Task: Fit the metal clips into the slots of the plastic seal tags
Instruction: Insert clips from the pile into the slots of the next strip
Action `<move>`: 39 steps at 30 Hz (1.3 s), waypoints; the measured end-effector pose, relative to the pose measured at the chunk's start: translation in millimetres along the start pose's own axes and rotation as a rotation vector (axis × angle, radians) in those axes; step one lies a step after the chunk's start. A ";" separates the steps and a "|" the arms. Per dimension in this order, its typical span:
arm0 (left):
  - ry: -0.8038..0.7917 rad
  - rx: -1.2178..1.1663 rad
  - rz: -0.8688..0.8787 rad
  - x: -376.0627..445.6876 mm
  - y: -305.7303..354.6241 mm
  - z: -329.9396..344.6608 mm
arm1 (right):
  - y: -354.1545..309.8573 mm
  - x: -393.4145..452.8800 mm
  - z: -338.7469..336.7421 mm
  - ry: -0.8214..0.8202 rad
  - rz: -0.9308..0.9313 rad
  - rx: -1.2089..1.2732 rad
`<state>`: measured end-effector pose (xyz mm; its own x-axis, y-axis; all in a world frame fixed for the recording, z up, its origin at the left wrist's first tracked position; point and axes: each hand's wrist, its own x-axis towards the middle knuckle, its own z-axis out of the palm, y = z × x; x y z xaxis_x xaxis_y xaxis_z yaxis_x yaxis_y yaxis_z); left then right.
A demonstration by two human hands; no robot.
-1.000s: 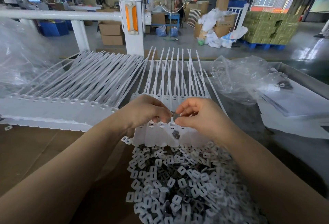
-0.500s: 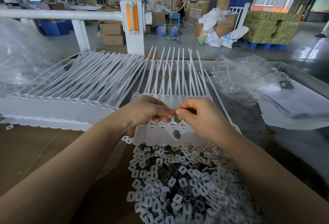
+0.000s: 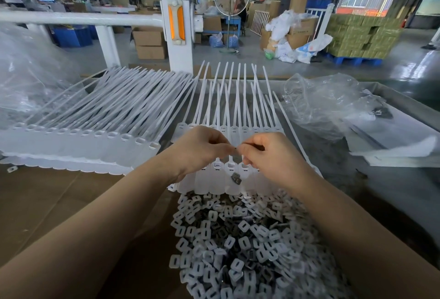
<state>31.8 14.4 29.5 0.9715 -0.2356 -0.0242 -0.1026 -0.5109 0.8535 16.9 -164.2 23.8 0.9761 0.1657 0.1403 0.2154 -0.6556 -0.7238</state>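
A row of white plastic seal tags (image 3: pixel 214 181) lies in front of me, long tails pointing away. My left hand (image 3: pixel 200 148) and my right hand (image 3: pixel 264 153) meet fingertip to fingertip just above the tags' slots, together pinching a small dark metal clip (image 3: pixel 235 148). Most of that clip is hidden by the fingers. Another loose metal clip (image 3: pixel 236 178) rests on a tag body below the hands. A heap of small white caps and dark clips (image 3: pixel 240 239) spreads between my forearms.
A long bank of white seal tags (image 3: pixel 78 141) fills the left on brown cardboard (image 3: pixel 47 203). Crumpled clear plastic bags (image 3: pixel 326 103) and white sheets (image 3: pixel 400 146) lie right. A white railing post (image 3: pixel 177 25) stands behind the table; boxes and pallets beyond.
Both hands have stayed over the same tags, fingertips drawing slightly closer together around the clip. The loose clip on the tag has not moved.
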 end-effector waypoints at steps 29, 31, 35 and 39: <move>0.094 0.339 -0.146 9.0 -4.0 19.6 | 6.6 2.4 -2.4 -0.102 0.102 -0.156; 0.087 0.322 -0.152 9.8 -4.6 18.7 | 6.8 2.7 -2.5 -0.101 0.104 -0.153; 0.087 0.299 -0.161 9.9 -5.5 19.1 | 7.1 3.4 -2.8 -0.105 0.103 -0.145; 0.065 0.262 -0.163 10.0 -5.1 17.3 | 6.7 3.5 -3.4 -0.103 0.105 -0.143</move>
<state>38.3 0.3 15.9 0.9905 -0.0839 -0.1087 0.0121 -0.7354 0.6775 21.8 -170.5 21.7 0.9870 0.1608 -0.0057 0.1219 -0.7700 -0.6263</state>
